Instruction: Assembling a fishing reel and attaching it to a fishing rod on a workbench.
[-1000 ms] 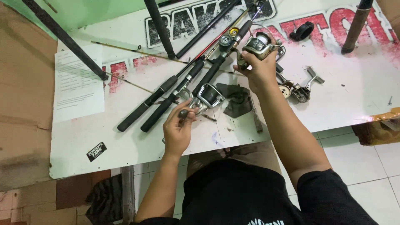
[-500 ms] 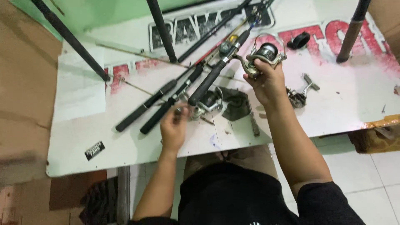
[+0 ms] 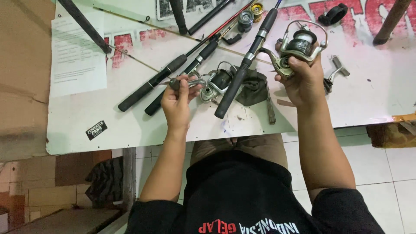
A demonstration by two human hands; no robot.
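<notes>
Right grip (image 3: 303, 80) around silver spinning reel (image 3: 299, 45)

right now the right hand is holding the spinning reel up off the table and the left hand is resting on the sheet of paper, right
Not quite. The right hand does hold the spinning reel up, but the left hand is not on the sheet of paper, which lies apart at the table's far left. The head view shows the left hand gripping the handle of a second reel lying among the rods.

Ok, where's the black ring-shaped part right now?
In the head view, the black ring-shaped part lies at the table's far right, beyond the right hand holding the spinning reel.
</notes>
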